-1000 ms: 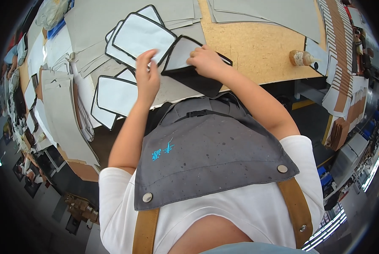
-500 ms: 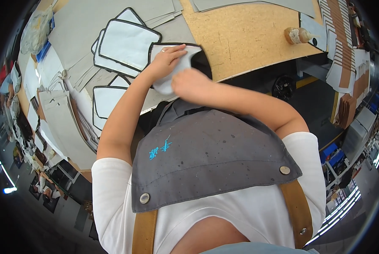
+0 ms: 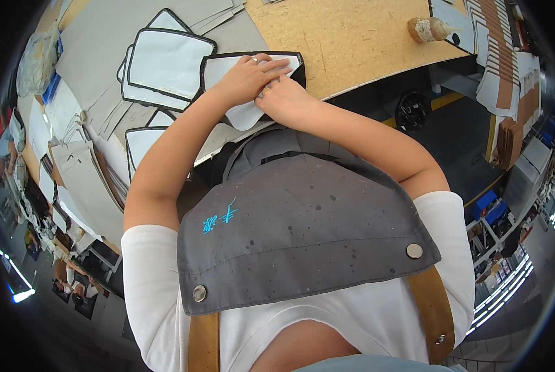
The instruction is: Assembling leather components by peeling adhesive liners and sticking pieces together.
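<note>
A white panel with black edging point(image 3: 243, 116) lies at the front edge of the table. Flat on top of it rests my left hand point(image 3: 248, 75), its fingers stretched to the right. Close against those fingertips, my right hand point(image 3: 285, 99) is closed on the panel's near right side, its fingers curled in; the fingertips are partly hidden. Dark material shows at the panel's right side beside my right hand. To the left, overlapping it, is a pile of similar black-edged white panels point(image 3: 169, 59).
More edged panels point(image 3: 142, 141) lie beside my left forearm. Grey sheets point(image 3: 94, 46) cover the table's left part, with stacked boards point(image 3: 82, 164) nearer. A brown-and-white squeeze bottle point(image 3: 423, 30) lies at the back right. A dark round object point(image 3: 412, 110) is below the table edge.
My right hand has moved up against my left hand. The panel's right part, folded over before with its dark side showing, now lies flatter. The whole view has shifted slightly.
</note>
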Demonstrator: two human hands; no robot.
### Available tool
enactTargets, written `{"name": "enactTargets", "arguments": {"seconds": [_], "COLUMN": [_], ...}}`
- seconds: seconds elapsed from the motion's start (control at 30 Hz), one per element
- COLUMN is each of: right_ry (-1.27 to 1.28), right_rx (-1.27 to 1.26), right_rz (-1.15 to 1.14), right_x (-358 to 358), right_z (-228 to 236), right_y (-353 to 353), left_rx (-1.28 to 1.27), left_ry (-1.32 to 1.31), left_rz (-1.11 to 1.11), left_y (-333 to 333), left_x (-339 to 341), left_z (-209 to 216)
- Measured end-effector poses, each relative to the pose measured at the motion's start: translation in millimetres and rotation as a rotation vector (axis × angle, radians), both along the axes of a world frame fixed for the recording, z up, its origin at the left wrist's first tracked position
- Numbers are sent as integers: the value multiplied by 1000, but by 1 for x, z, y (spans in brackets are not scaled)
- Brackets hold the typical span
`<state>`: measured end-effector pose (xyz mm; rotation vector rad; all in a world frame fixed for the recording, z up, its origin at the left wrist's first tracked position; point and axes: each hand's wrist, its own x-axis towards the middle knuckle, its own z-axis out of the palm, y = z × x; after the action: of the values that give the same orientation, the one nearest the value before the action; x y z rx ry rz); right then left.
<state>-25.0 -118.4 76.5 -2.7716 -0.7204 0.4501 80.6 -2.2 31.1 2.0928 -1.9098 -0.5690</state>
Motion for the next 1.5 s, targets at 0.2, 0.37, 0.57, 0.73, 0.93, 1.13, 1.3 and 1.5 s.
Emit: {"name": "enactTargets", "arguments": {"seconds": [0.2,0.37,0.57,0.73,0.93,1.13,1.3,1.5], "right_ry": [198,296,128,353,431,300,435,238], "right_rx": [71,121,124,63,166,171,715,481], "right_rz": [-138,-138,-136,-216,-270,-345,-737,-800], "right_x": [-42,-33,-22,29,46,8,-6,-45], "right_z": [35,39,42,40,15,27,27,-39], "right_y": [42,35,13,-47,-63,-47,-86,-113], "left_rx": [40,28,-64,-176,45,-226,418,297], "left_ry": [-180,-142,24,778,898,66,34,-22], "left_rz": [80,271,530,920,906,584,181,-2], "left_y": [-2,-11,-10,31,74,29,-22,-25], "left_x": [-19,-28,-16,32,3,-6,-34,-54], "left_z": [-6,-4,-27,26,47,96,96,74]}}
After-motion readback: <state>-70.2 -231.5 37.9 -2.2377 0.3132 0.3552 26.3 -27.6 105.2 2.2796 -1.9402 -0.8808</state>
